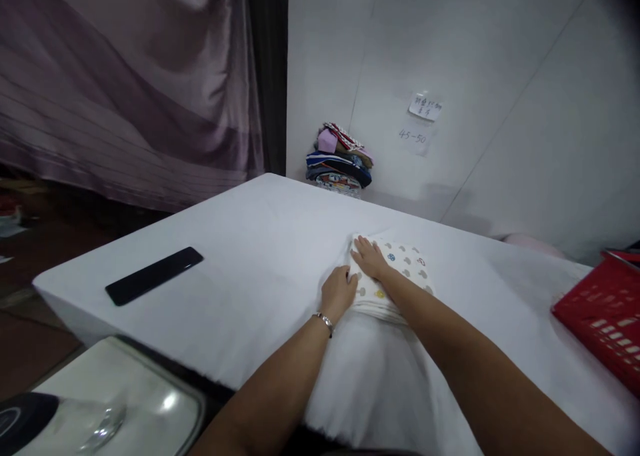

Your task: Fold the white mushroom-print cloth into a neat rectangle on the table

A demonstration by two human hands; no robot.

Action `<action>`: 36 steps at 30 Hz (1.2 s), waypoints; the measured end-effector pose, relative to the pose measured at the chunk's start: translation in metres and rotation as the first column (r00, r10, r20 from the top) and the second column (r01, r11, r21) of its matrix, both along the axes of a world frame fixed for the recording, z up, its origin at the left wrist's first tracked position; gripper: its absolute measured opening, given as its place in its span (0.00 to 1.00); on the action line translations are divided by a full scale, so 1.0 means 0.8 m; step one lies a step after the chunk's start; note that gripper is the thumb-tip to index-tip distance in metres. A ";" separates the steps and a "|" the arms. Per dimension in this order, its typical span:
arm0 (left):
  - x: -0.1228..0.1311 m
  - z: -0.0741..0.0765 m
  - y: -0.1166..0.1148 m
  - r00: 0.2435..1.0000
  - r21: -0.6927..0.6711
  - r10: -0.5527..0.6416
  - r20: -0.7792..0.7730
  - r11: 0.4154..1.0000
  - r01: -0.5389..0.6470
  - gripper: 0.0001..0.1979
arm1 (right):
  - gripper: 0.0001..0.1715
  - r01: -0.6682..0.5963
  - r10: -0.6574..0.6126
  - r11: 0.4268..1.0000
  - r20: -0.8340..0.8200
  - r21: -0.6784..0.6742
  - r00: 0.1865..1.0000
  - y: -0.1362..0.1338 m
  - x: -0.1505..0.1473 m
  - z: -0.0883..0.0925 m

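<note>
Both hands down on a folded cloth: left hand curled over its near-left edge, fingers bent against the fold, a thin bracelet at the wrist; right hand flat on top, fingers spread and pressing toward the far-left corner. Cloth white, soft, printed with small coloured shapes, folded to a thick rectangle, lying slightly right of the table's middle. Plenty of bare tabletop to the left and behind, up to the far edge by the wall; less to the right, where a red plastic basket with slotted sides sits at the table's edge. Black phone, flat and glossy, well apart on the left, near that edge. Table covered in smooth white sheeting, draping over the near side. Pale panelled wall behind, with a small handwritten note taped up. Stack of folded, multicoloured clothes against the wall past the far corner. Mauve curtain hanging in folds at left.
</note>
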State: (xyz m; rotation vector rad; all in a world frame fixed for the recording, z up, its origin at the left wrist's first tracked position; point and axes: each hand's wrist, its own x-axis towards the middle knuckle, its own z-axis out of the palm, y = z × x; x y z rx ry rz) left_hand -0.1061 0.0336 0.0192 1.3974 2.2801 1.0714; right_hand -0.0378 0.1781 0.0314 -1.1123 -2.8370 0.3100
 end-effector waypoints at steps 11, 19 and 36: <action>-0.002 -0.004 0.005 0.999 -0.029 -0.027 0.034 0.999 0.028 0.12 | 0.30 -0.040 0.034 0.994 -0.055 -0.103 0.998 -0.059 0.195 0.013; -0.002 0.004 -0.007 0.998 0.111 -0.028 0.059 0.994 0.021 0.16 | 0.25 0.122 -0.101 0.990 -0.251 0.071 0.963 -0.114 0.305 -0.007; 0.039 0.028 -0.037 0.754 -0.033 -0.455 -0.474 0.864 0.502 0.10 | 0.18 0.038 0.055 0.963 -0.331 0.267 0.942 -0.110 0.241 -0.002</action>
